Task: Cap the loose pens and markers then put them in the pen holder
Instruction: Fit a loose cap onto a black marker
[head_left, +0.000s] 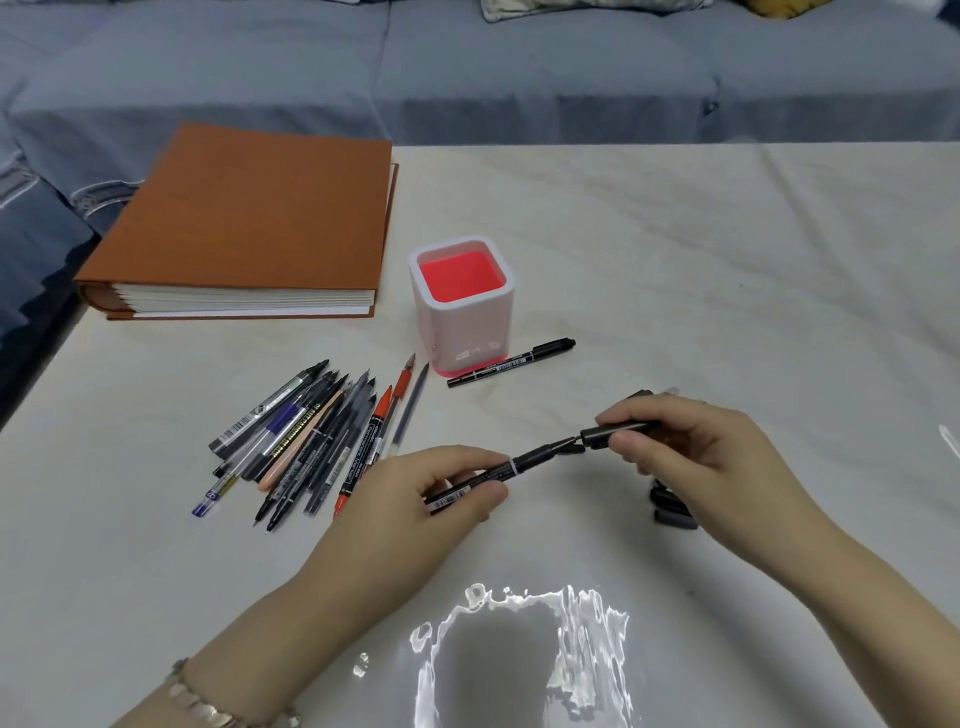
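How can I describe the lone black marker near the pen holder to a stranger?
Find the white pen holder with the red inside. A black marker lies at its base, on the right. It alone lies apart from the pile of pens on the left.

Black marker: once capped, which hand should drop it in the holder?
Likely left: the left hand grips the black marker, the white square pen holder just beyond; the right hand holds only the black cap.
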